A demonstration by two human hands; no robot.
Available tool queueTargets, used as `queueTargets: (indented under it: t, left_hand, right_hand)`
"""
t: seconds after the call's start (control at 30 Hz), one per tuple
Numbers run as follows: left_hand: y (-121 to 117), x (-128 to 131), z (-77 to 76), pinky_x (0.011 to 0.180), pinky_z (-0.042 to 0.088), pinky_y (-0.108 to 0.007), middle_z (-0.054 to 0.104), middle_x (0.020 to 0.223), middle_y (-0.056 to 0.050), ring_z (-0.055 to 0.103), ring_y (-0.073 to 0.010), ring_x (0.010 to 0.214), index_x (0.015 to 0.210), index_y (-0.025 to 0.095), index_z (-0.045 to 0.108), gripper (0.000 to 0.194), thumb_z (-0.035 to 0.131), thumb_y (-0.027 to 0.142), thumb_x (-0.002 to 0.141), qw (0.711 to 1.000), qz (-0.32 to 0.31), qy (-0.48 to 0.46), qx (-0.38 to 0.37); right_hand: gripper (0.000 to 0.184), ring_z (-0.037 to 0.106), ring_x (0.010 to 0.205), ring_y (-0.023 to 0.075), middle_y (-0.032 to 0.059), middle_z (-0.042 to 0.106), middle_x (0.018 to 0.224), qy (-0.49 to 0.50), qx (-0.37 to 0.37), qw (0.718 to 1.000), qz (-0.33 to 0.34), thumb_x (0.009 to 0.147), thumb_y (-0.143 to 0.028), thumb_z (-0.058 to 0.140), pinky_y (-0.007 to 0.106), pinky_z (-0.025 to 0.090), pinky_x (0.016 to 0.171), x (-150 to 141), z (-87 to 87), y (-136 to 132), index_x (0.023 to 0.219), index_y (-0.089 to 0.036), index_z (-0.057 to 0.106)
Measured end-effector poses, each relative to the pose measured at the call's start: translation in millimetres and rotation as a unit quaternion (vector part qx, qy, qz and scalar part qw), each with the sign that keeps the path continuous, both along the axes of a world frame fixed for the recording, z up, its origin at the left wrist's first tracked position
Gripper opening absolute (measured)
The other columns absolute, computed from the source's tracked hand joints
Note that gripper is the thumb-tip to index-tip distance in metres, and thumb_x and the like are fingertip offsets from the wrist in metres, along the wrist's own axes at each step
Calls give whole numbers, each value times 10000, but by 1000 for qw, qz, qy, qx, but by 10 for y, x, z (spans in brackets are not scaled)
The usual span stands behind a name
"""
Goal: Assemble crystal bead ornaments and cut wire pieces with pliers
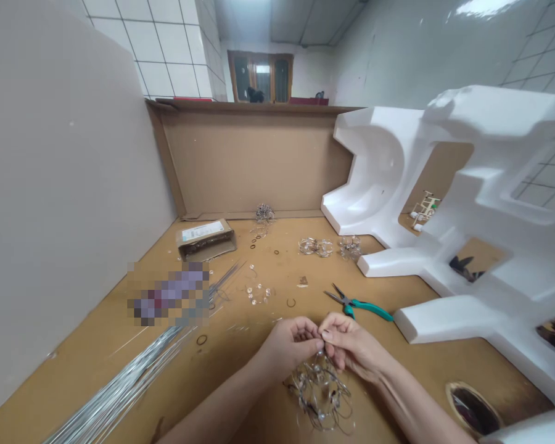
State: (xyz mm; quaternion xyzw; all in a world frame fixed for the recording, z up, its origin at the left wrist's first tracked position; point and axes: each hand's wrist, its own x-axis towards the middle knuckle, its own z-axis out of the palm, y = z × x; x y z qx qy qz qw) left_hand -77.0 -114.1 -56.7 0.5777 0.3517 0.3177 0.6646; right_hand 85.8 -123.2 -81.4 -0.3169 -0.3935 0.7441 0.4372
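Note:
My left hand (296,345) and my right hand (349,345) meet fingertip to fingertip above the table. Both pinch the upper end of a wire ornament with clear beads (321,394), which hangs below them in looped silver wire. Exactly what sits between the fingertips is hidden by the fingers. Just beyond my right hand lie open long-nose pliers with teal handles (351,302). A small ring of wire with clear beads (259,295) rests on the table ahead of my left hand.
A bundle of straight silver wires (134,370) stretches along the left. An open cardboard box (208,240) stands behind it. Finished-looking wire pieces (315,246) and a wire cluster (264,213) lie farther back. White foam packing (425,320) borders the right; a cardboard panel (259,163) closes the back.

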Motion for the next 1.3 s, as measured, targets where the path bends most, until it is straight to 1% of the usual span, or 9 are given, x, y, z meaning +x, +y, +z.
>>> queueTargets:
  t: [0.37, 0.53, 0.67, 0.73, 0.8, 0.93, 1.03, 1.2, 1.3]
  left_hand:
    - [1, -26, -8, 681, 405, -275, 622, 701, -49, 567, -150, 690, 713, 123, 526, 333, 680, 402, 616, 999, -42, -10, -15]
    - [32, -60, -35, 671, 390, -253, 598, 691, -23, 537, -118, 667, 733, 130, 506, 331, 669, 404, 644, 997, -71, -26, -24]
    - [47, -66, -58, 658, 386, -246, 583, 704, -27, 527, -117, 666, 751, 129, 497, 287, 631, 373, 681, 997, -73, -17, -11]
    - [34, -67, -49, 649, 389, -247, 577, 704, -26, 525, -122, 665, 754, 134, 491, 247, 593, 354, 708, 998, -67, 5, 16]
    - [8, -75, -14, 653, 390, -250, 576, 718, -24, 522, -128, 680, 763, 143, 498, 178, 536, 316, 748, 995, -44, 55, 74]
    - [-48, -107, 104, 697, 385, -253, 575, 770, -15, 517, -138, 743, 786, 164, 533, 103, 454, 229, 791, 962, 27, 163, 216]
    - [-64, -104, 155, 718, 386, -258, 586, 801, -23, 524, -147, 775, 767, 165, 556, 103, 463, 208, 778, 948, 40, 196, 248]
    - [-84, -51, 131, 778, 365, -292, 637, 851, -21, 533, -171, 836, 852, 199, 600, 141, 491, 204, 761, 931, 54, 234, 274]
    - [-105, -32, 133, 771, 356, -302, 644, 800, -8, 531, -172, 803, 785, 206, 606, 118, 490, 204, 761, 916, 54, 256, 304]
  right_hand:
    - [199, 515, 309, 64, -3, 627, 497, 16, -12, 999, 33, 680, -248, 708, 120, 396, 293, 15, -21, -4, 716, -121, 559]
    - [187, 552, 353, 74, 12, 643, 547, 39, -12, 998, 48, 667, -219, 718, 141, 443, 338, 40, -5, -9, 698, -110, 570]
    - [200, 600, 426, 99, 24, 653, 595, 10, -1, 998, 63, 661, -221, 720, 187, 497, 420, 82, 63, -16, 705, -105, 563]
    - [208, 606, 447, 101, 26, 654, 614, -11, 3, 998, 65, 674, -236, 709, 195, 500, 446, 100, 102, -15, 717, -107, 551]
    - [215, 600, 445, 95, 25, 651, 620, -29, 8, 998, 56, 691, -256, 694, 187, 483, 443, 113, 137, -10, 725, -112, 538]
    - [221, 596, 465, 84, 18, 645, 634, -69, 27, 997, 10, 698, -267, 687, 181, 471, 468, 129, 187, -7, 722, -117, 527]
    - [231, 587, 452, 80, 11, 636, 624, -76, 38, 996, 14, 697, -282, 686, 188, 471, 469, 127, 203, -17, 717, -117, 527]
    - [236, 588, 443, 95, 4, 631, 609, -74, 60, 995, 35, 694, -296, 684, 223, 493, 467, 109, 190, -36, 722, -122, 527]
    - [219, 585, 441, 91, 5, 635, 608, -70, 65, 994, 47, 701, -281, 681, 222, 499, 462, 105, 178, -36, 723, -122, 531]
